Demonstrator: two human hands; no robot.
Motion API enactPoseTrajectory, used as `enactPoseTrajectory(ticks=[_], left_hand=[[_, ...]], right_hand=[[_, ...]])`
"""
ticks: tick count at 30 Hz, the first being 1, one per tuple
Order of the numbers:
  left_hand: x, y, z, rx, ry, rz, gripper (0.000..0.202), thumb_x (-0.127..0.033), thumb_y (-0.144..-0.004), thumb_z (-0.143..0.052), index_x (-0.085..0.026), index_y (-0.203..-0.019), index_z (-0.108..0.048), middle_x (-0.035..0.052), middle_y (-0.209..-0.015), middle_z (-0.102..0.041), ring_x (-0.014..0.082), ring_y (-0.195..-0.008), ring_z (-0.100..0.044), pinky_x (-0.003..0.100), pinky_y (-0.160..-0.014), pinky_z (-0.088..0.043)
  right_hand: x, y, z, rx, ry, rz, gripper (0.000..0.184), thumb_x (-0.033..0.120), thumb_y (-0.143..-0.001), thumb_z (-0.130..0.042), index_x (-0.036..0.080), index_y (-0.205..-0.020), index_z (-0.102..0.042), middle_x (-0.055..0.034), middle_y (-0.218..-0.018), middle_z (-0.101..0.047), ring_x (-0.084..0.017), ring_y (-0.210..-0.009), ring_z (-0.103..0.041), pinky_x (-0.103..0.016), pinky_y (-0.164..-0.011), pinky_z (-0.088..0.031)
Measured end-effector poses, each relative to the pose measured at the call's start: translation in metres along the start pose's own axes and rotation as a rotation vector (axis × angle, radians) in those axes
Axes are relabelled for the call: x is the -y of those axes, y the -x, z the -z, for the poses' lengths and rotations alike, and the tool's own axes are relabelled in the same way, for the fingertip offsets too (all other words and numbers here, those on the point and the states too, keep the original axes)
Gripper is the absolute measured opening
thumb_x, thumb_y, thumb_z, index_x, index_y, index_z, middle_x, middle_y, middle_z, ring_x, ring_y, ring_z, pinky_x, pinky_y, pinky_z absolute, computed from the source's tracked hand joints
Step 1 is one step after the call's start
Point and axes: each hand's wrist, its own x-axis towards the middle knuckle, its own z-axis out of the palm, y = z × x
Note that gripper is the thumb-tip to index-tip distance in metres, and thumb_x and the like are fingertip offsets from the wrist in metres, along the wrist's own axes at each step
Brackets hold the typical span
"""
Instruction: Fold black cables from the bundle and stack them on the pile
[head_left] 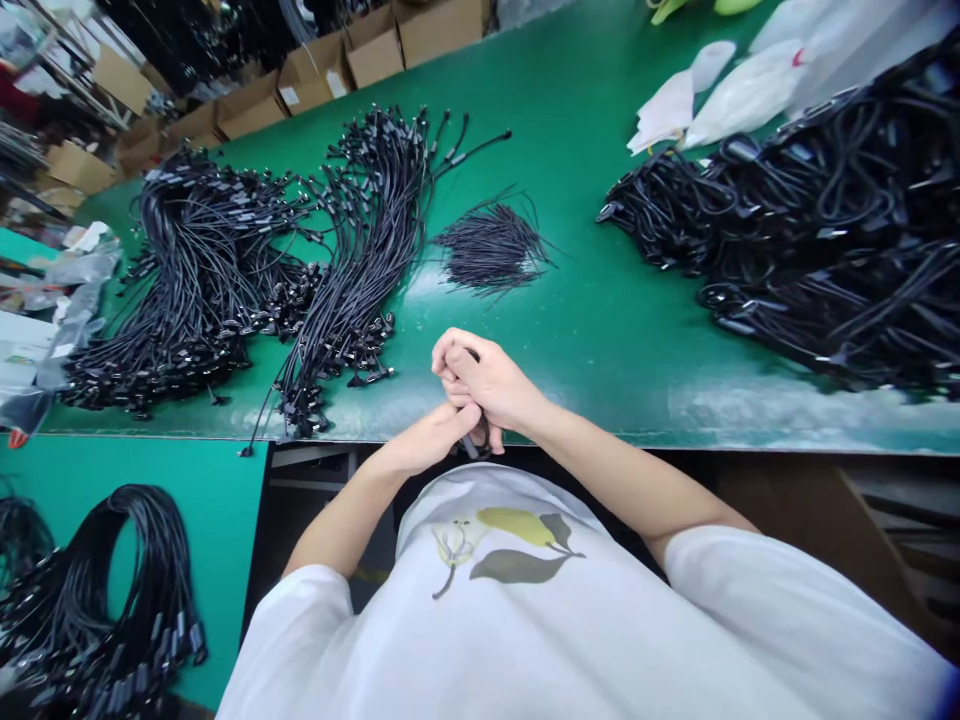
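Observation:
My right hand (495, 380) and my left hand (442, 430) are pressed together just above the table's near edge. Both are closed around a coiled black cable (474, 448), which shows only in part below the fingers and between them. Most of the cable is covered by my hands. Straight beyond them lies a small heap of thin black strips (491, 248) that look like twist ties. To the left of my hands a bunch of loose black cables (367, 240) with small connectors lies stretched out on the green table (570, 350).
Another large bunch of black cables (195, 270) spreads at the left. Coiled black cables (810, 220) are piled at the right, by white plastic bags (742, 100). Cardboard boxes (315, 75) line the far edge. More looped cables (142, 590) lie on a lower green surface.

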Motion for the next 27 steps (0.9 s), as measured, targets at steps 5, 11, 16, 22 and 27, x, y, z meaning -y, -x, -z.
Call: enactPoseTrajectory(ticks=[5,11,16,22,27], left_hand=[[0.006,0.0,-0.016,-0.041,0.324,0.053,0.067,-0.079,-0.079,-0.038,-0.016,-0.065,-0.053,0.0007,-0.059,-0.047,0.0144,-0.058,-0.053,0.034,-0.066,-0.052],[-0.003,0.01,-0.021,-0.086,0.584,0.15,0.044,-0.061,-0.085,-0.053,-0.017,-0.085,-0.055,-0.0009,-0.068,-0.046,0.0128,-0.058,-0.05,0.031,-0.059,-0.05],[-0.001,0.012,-0.021,-0.074,0.717,0.172,0.035,-0.049,-0.08,-0.066,-0.016,-0.089,-0.059,-0.005,-0.06,-0.036,0.0072,-0.046,-0.034,0.02,-0.042,-0.033],[-0.001,0.003,-0.03,-0.131,0.953,0.167,0.016,-0.028,-0.086,-0.061,-0.012,-0.087,-0.06,-0.002,-0.067,-0.036,0.0081,-0.058,-0.041,0.02,-0.057,-0.039],[-0.005,-0.007,-0.025,-0.136,0.788,0.105,0.019,-0.027,-0.09,-0.053,-0.012,-0.082,-0.06,-0.0013,-0.065,-0.036,0.0094,-0.056,-0.038,0.022,-0.056,-0.037]], right_hand=[[0.005,-0.002,0.004,0.055,-0.129,-0.057,0.048,0.063,-0.079,-0.063,0.017,-0.076,-0.049,0.007,-0.064,-0.04,-0.001,-0.044,-0.027,-0.014,-0.038,-0.026],[0.006,-0.004,0.007,0.103,-0.199,-0.079,0.046,0.061,-0.079,-0.063,0.018,-0.078,-0.047,0.009,-0.06,-0.04,0.0,-0.04,-0.026,-0.012,-0.034,-0.027],[0.0,-0.007,0.013,0.123,-0.19,-0.068,0.048,0.062,-0.078,-0.064,0.017,-0.076,-0.047,0.0079,-0.061,-0.044,-0.001,-0.041,-0.034,-0.015,-0.036,-0.038],[-0.001,-0.008,0.015,0.132,-0.203,-0.062,0.047,0.058,-0.08,-0.065,0.019,-0.073,-0.04,0.0112,-0.056,-0.037,0.001,-0.035,-0.023,-0.012,-0.029,-0.026],[0.001,-0.017,0.026,0.14,-0.007,0.056,0.045,0.06,-0.082,-0.061,0.02,-0.078,-0.041,0.0095,-0.06,-0.042,-0.002,-0.04,-0.036,-0.016,-0.039,-0.037]])
